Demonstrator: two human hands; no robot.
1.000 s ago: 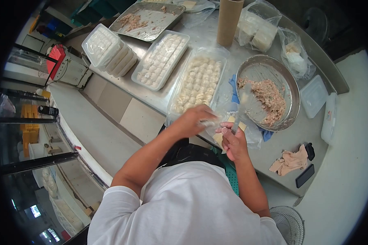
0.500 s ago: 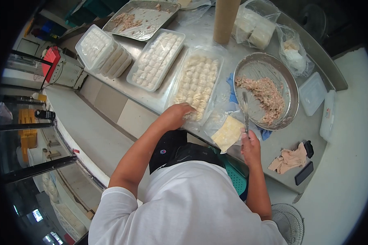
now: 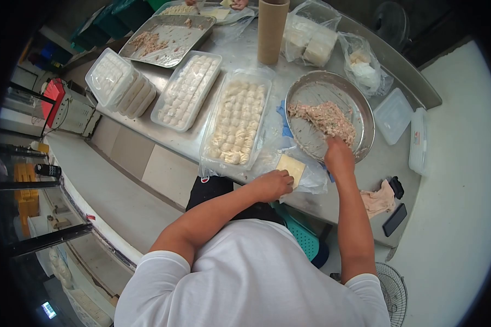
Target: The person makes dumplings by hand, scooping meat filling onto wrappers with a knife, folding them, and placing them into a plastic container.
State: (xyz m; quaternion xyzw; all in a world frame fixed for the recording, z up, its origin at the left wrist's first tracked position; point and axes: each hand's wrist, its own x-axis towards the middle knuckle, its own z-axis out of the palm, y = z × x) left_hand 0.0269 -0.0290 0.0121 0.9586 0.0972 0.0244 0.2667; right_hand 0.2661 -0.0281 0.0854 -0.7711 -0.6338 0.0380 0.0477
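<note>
My left hand (image 3: 274, 185) is at the stack of square yellow dumpling wrappers (image 3: 292, 168), its fingers closed at the near left edge; the fingertips are partly hidden. My right hand (image 3: 339, 156) reaches over the near rim of the round metal pan (image 3: 316, 143) with its fingers closed. The metal spreading knife it held a moment ago is mostly hidden by the hand. Pink minced filling (image 3: 331, 119) lies in the pan, against the fingers. Left of the wrappers, a clear plastic tray (image 3: 206, 148) holds rows of pleated dumplings (image 3: 239, 117).
Another dumpling tray (image 3: 159, 116) and stacked tubs (image 3: 126, 92) stand left. Behind them is a metal tray (image 3: 169, 53) with filling scraps. A cardboard tube (image 3: 271, 32) stands at the back. A phone (image 3: 394, 220) lies right. Another person's hands (image 3: 238, 4) show at the far edge.
My left hand has moved right from the dumpling tray to the wrappers. My right hand has moved forward with the knife into the pan's filling. The view has shifted slightly.
</note>
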